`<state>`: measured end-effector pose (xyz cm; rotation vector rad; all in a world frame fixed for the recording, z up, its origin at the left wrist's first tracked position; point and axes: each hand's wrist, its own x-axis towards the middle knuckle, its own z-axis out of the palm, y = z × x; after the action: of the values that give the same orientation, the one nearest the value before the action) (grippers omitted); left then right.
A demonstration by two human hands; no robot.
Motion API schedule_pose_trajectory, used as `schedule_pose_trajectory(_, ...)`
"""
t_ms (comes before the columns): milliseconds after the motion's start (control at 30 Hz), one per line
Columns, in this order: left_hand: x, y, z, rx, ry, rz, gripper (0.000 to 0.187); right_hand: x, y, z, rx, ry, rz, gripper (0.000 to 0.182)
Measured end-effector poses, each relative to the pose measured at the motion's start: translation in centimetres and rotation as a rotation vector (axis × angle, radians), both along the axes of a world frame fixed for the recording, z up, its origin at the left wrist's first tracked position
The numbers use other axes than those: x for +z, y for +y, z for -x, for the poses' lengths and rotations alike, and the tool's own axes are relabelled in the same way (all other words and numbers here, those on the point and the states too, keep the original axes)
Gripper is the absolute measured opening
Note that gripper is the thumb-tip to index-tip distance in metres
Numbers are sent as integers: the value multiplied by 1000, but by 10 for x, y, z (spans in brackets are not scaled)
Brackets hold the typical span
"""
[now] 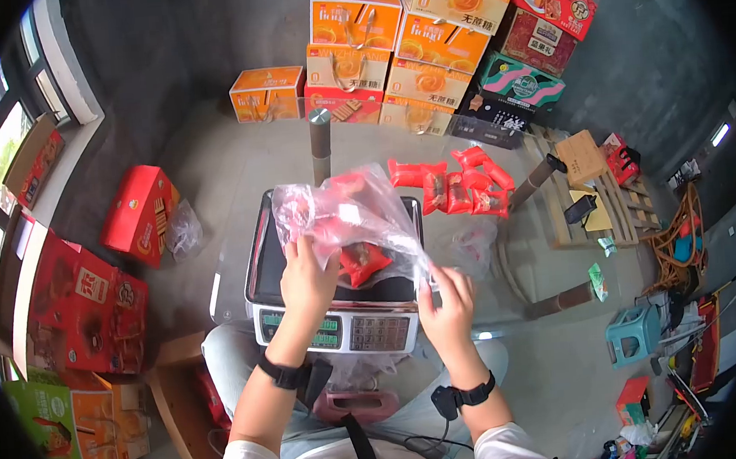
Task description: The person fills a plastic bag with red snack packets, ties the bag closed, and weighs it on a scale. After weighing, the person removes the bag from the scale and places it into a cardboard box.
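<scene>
A clear plastic bag [353,205] with red packets inside lies over the tray of a digital scale [267,275]. My left hand [307,276] is closed on the bag's near left edge. At the right, my right hand [445,296] pinches the bag's gathered corner, drawn out over the scale's right side. Red wrapped packets [364,264] show at the middle of the tray, partly under the plastic. More red packets [459,191] lie in a group on the glass table, just beyond the scale's right corner.
Stacked gift boxes [355,21] stand beyond the table. A red box [136,213] and a crumpled bag [184,231] are at left. Dark table posts [320,139] rise around the scale. Wooden pallets [593,218] and a teal stool [634,334] are at right.
</scene>
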<state>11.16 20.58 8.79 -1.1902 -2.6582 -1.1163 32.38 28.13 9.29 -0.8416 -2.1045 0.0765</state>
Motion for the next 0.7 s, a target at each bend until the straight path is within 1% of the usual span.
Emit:
schedule_pose_trajectory(33,4,-4,3,-3,7,-9,51,10,-3,0,108,110,15,35)
schedule_pose_trajectory(67,6,-15,3,-71,-77,-61,38,21,-5,0,142,158,-56,25)
schedule_pose_trajectory(100,15,-25,0,-140,-160,-111,27,18,-4,-2,139,164,-61,25)
schedule_pose_trajectory(133,28,-35,-8,-152,-345,-211,22,10,-2,-6,113,304,42,21)
schedule_pose_trajectory(167,42,-46,-17,-164,-531,-307,22,0,3,-9,88,443,148,18)
schedule_pose_trajectory(200,37,-59,-16,-169,-546,-232,23,-16,20,-10,34,486,169,13)
schedule_pose_trajectory(233,19,-69,-15,-207,-663,-333,24,-27,37,-7,5,564,274,12)
schedule_pose_trajectory(267,35,-78,-24,-198,-654,-331,24,-41,58,-8,-36,501,350,18)
schedule_pose_trajectory(300,18,-92,-23,-191,-790,-315,20,-56,82,-8,-72,442,423,24)
schedule_pose_trajectory(333,13,-100,-25,-217,-768,-325,17,-80,104,-6,-64,461,415,24)
schedule_pose_trajectory(367,21,-107,-29,-203,-836,-288,16,-108,127,-4,-123,373,448,36)
schedule_pose_trajectory(400,11,-114,-30,-204,-892,-312,15,-128,150,-3,-180,282,480,48)
schedule_pose_trajectory(433,-4,-121,-29,-204,-962,-329,15,-141,173,-1,-175,294,475,48)
schedule_pose_trajectory(467,-1,-122,-30,-197,-978,-353,15,-152,193,0,-236,143,457,58)
schedule_pose_trajectory(500,3,-122,-32,-188,-996,-376,14,-150,205,0,-295,-10,438,69)
schedule_pose_trajectory(533,1,-123,-32,-189,-989,-373,14,-144,225,0,-325,-76,594,75)
schedule_pose_trajectory(567,-2,-124,-31,-164,-981,-369,14,-131,233,5,-325,-70,598,75)
schedule_pose_trajectory(633,-9,-125,-29,-143,-962,-363,14,-101,247,19,-455,-251,622,82)
schedule_pose_trajectory(667,-14,-128,-27,-122,-943,-327,14,-95,257,25,-454,-241,630,82)
schedule_pose_trajectory(700,-16,-127,-25,-99,-927,-293,14,-92,267,30,-421,-280,658,86)
